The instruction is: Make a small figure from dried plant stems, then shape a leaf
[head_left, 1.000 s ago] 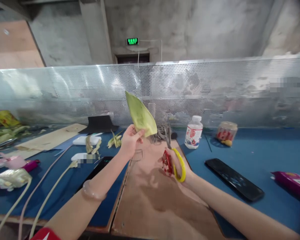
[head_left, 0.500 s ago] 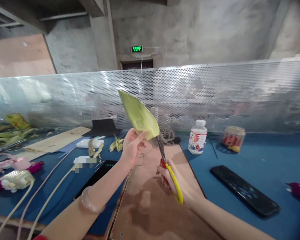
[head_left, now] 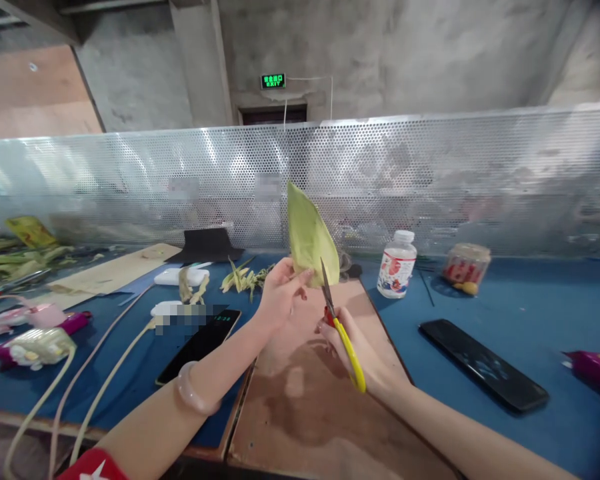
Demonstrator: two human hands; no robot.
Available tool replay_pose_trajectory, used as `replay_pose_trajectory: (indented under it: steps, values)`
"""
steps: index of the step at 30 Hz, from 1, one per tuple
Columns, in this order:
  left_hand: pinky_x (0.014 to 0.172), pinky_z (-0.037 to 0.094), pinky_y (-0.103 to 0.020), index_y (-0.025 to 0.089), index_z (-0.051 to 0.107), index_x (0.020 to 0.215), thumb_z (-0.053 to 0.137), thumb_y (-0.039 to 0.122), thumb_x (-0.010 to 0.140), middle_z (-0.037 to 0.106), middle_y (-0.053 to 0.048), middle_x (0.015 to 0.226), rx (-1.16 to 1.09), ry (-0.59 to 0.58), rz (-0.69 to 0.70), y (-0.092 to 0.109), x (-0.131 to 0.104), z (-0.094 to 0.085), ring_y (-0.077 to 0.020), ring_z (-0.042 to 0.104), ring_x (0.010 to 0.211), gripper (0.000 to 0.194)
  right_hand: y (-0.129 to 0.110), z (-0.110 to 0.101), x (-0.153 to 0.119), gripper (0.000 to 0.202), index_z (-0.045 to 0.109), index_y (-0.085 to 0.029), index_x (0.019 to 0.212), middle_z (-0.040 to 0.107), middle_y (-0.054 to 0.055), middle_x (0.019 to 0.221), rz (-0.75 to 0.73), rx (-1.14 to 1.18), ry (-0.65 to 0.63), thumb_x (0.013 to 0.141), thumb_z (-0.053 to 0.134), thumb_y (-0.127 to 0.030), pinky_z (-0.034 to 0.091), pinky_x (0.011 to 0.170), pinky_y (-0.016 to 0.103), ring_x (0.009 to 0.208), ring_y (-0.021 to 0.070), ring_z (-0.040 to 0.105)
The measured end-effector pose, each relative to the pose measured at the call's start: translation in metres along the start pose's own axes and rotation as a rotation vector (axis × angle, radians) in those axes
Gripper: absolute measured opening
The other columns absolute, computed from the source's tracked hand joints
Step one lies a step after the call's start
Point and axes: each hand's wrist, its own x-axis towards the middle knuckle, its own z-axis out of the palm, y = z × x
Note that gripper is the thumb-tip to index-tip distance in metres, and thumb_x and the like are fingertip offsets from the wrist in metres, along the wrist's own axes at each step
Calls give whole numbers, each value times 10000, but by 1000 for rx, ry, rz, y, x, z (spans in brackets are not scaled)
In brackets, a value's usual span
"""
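Note:
A pale green pointed leaf, like a corn husk (head_left: 310, 233), stands upright with its tip up. Its lower edge is pinched in my left hand (head_left: 283, 290), thumb toward me. Yellow-handled scissors (head_left: 349, 350) are gripped by my right hand (head_left: 353, 353). Their dark blades point up and lie against the lower right part of the husk. Whether the blades are fully closed is hard to make out. Both hands are held above a brown wooden board (head_left: 285, 427).
To the right are a white-capped bottle (head_left: 397, 267), a jar (head_left: 466, 269) and a black phone (head_left: 483, 365). Another phone (head_left: 200, 347), cables (head_left: 107, 380) and husk scraps (head_left: 243, 279) lie to the left. A perforated metal screen (head_left: 180, 180) runs along the back.
The husk has turned more upright and moved right with my left hand. The scissor blades, earlier just below the husk's right corner, now overlap its lower part.

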Motion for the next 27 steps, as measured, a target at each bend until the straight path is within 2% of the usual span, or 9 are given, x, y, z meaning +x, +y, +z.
replay_pose_trajectory:
  steps: [7, 14, 18, 23, 27]
  values:
    - [425, 383, -162, 181, 549, 829, 712, 273, 714, 633, 2, 834, 12, -12, -4, -1, 1, 0, -41, 489, 526, 220, 2, 1, 1, 273, 399, -226, 860, 442, -53, 676, -3, -25, 5, 828, 491, -481, 362, 479, 220, 569, 111, 446]
    - [424, 373, -163, 196, 570, 1041, 671, 263, 756, 633, -20, 902, 72, -52, 10, 0, 0, -1, -36, 459, 515, 310, 1, 0, 1, 295, 396, -225, 855, 440, -57, 671, 20, -18, 25, 819, 500, -499, 346, 472, 213, 566, 108, 454]
    - [451, 399, -173, 184, 588, 1030, 664, 253, 757, 636, -42, 929, 127, -56, 42, 4, 0, 0, -64, 498, 580, 292, -3, -1, -1, 299, 390, -223, 823, 421, -67, 643, 18, -60, 49, 821, 500, -501, 352, 483, 213, 546, 97, 426]
    - [446, 399, -172, 184, 599, 1027, 662, 241, 747, 641, -52, 947, 154, -41, 63, 5, 1, 1, -92, 532, 648, 292, -3, -1, 0, 297, 389, -227, 828, 386, -87, 564, 63, -39, 51, 831, 475, -511, 315, 422, 201, 462, 84, 384]
    - [438, 396, -170, 184, 608, 1005, 667, 244, 746, 635, -44, 912, 169, -38, 52, 5, 1, 1, -77, 499, 600, 272, 4, 0, 2, 304, 393, -231, 834, 336, -103, 537, 58, 12, 32, 823, 489, -519, 305, 376, 187, 412, 71, 363]
